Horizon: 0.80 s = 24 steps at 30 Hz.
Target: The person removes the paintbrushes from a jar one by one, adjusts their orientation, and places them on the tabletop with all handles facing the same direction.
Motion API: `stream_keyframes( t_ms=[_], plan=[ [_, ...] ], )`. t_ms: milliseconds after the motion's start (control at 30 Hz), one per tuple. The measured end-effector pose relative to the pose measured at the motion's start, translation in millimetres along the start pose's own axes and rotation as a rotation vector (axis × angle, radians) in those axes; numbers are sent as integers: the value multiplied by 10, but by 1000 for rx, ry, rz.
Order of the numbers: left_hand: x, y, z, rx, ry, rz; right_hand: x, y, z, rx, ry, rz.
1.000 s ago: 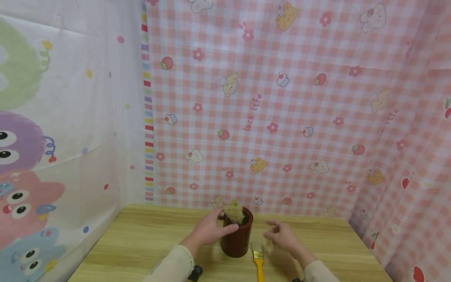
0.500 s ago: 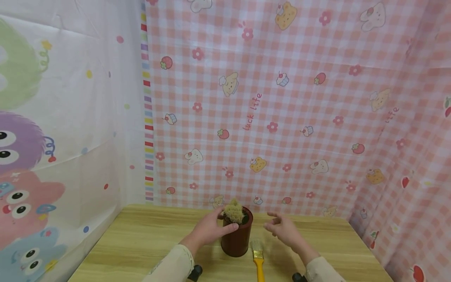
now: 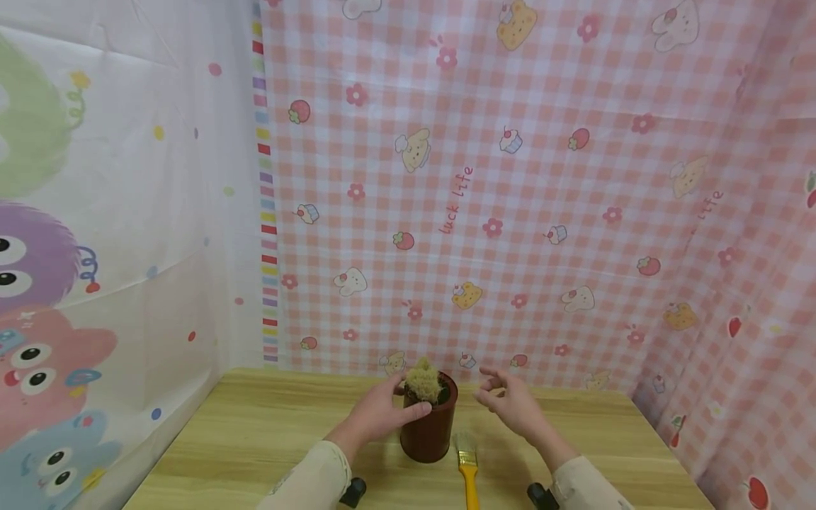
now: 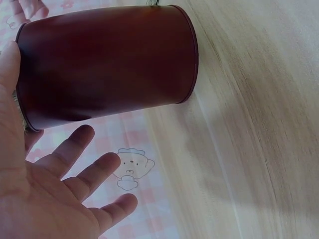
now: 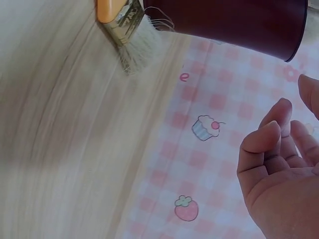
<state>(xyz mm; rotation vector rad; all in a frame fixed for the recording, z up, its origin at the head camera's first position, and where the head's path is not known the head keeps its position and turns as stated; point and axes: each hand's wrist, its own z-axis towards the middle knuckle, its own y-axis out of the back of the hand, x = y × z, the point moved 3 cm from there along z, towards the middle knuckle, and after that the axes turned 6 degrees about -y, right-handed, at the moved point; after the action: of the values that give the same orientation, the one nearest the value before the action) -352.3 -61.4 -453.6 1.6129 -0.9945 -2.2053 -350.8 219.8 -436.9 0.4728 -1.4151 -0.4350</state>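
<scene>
A: What stands at center?

B: A dark red pot (image 3: 428,435), a smooth cylinder with a soft sheen and a raised rim, upright on the table (image 3: 268,425) between a person's hands. A fuzzy tan clump (image 3: 423,382), peaked on top, fills much of its mouth, with something dark green beside it.

A: And the hands?

B: The left hand (image 3: 379,414) pinches the pot near its rim, thumb on the near side. The right hand (image 3: 513,404) is relaxed and grips nothing — fingers loosely bent, just apart from the pot.

A: What lies closest?

B: A brush (image 3: 468,471) with a yellow handle, flat on the wood-grain surface, pale bristles beside the pot's base.

A: What do the wrist views add?

B: The left one shows three fingers (image 4: 97,172) of the gripping hand spread clear of the pot's wall, a detail hidden from the head view. The right one shows dark markings on the brush's metal band (image 5: 124,22) and stray hairs splaying toward the pot — whether they touch it, I cannot tell.

A: The backdrop?

B: A pink-checked cloth (image 3: 510,184) printed with cupcakes and strawberries. Only the head view takes in the white cloth (image 3: 159,234) at left, with its cartoon creatures.
</scene>
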Motion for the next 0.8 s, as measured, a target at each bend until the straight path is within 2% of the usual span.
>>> stream_keyframes(
  t_ms=[467,633,800],
  plan=[
    [-26,8,-23,-9,1,9,258,-79,4,-32,79,-41],
    [-40,11,-31,-8,-2,13,328,-135,11,4,129,-40],
    [-41,12,-31,-5,2,5,374,-202,-22,84,140,-43]
  ],
)
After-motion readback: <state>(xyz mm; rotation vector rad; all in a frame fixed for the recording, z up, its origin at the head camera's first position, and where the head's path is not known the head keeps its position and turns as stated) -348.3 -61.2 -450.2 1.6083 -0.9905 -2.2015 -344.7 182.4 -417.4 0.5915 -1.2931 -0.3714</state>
